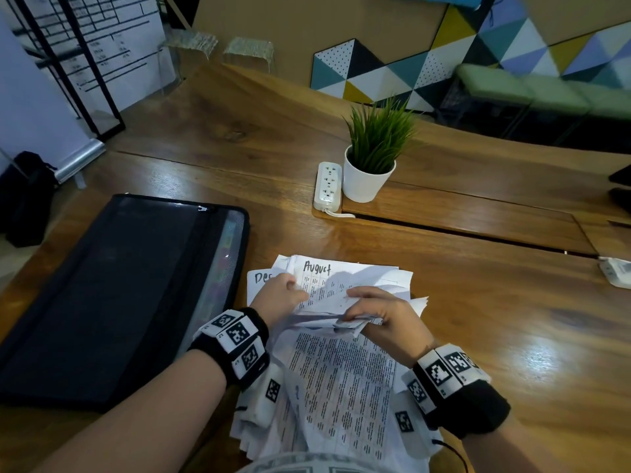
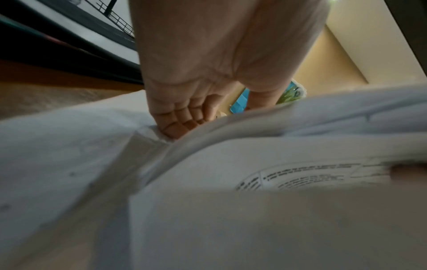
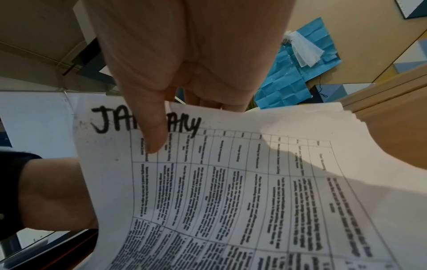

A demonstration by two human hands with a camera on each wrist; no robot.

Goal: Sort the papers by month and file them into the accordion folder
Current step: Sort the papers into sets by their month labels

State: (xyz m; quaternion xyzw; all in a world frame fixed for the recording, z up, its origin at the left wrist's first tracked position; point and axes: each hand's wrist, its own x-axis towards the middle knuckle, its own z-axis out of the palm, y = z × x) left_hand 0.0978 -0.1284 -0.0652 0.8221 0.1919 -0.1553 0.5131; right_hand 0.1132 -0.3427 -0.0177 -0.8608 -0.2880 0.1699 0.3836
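a: on the wooden table [image 1: 444,319], left of the paper pile, the accordion folder [image 1: 119,295] is laid flat, its mouth toward the pile. nothing can be seen filed yet. if it is left flat like this, a sheet could be slid into the wrong pocket, since the tabs are hard to read from here.

b: and the loose papers [image 1: 341,380]?

a: they are heaped crookedly just beside the folder, with one sheet marked august [image 1: 317,268] at the far end. the heap could be fanned off the near edge if a sheet is pulled too briskly.

b: what is held?

a: a sheet headed january [image 3: 208,182] is pinched by the right hand [image 1: 382,319], thumb [image 3: 150,131] on top, the other fingers behind. several sheets seem to be caught in that pinch, so other months could be carried along unnoticed.

b: the left hand [image 1: 280,298]?

a: its fingers [image 2: 175,126] are curled into the stack's left edge, gripping some sheets. creasing or tearing is likely if both hands are drawn apart on a shared sheet.
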